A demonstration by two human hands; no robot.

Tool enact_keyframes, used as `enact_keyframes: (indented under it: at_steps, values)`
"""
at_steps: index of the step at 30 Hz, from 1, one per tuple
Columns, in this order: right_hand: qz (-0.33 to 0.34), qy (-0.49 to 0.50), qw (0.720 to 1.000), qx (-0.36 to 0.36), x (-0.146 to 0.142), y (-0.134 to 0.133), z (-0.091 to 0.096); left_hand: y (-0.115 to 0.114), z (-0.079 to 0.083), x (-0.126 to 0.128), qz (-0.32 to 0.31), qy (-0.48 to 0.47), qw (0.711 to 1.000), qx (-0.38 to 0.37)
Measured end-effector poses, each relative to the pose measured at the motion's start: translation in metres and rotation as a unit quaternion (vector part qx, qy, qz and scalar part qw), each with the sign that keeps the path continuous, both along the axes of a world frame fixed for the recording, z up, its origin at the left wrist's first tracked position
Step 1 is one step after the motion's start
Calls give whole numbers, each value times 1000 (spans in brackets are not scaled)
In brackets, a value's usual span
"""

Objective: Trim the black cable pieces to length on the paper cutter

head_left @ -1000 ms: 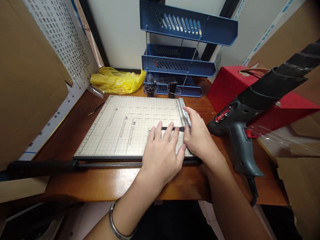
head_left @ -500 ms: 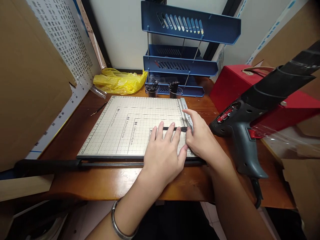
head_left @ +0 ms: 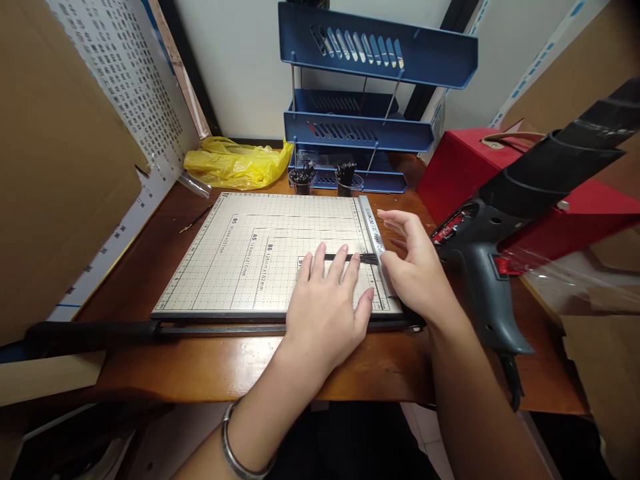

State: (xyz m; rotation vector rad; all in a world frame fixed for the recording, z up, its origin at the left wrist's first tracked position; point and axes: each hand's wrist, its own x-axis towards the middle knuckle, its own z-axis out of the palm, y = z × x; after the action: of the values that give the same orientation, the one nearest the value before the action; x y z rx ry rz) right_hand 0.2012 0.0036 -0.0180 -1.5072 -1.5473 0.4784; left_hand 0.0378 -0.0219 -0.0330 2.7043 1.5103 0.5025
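Paper cutter (head_left: 225, 273) has a bunch of thin black strands (head_left: 369, 259) lying on it, ends by its metal strip (head_left: 371, 227). Left hand (head_left: 325, 300) is flat over them, fingers spread. Right hand (head_left: 420, 270) is loosely open at the cutter's right edge, can't tell if it's touching.

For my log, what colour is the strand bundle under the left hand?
The bundle is black, seen best in the head view.

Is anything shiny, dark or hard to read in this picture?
Head view: pale glare shines on the table near the left hand; the top right corner is dark; on the paper cutter, big print like B5 reads fine, but the tiniest numbers are too small to tell.
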Motion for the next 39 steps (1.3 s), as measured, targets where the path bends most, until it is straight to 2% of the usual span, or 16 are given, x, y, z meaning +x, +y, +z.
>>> enact_keyframes:
  at_steps: [4,8,15,22,39]
  values:
    - [33,-63,997,-18,0,-2,-1,1,-1,0,-1,1,1000,0]
    - [29,-117,993,-16,0,-3,-2,1,-1,0,-1,5,1000,1]
    - [45,-124,991,-26,-2,-3,-1,1,-2,0,1,6,1000,1]
    - [43,-133,990,-5,-1,-1,-4,1,-3,0,-1,-4,1000,1]
    - [32,-148,988,-30,-1,-2,-6,1,-2,-1,-1,-6,1000,-6]
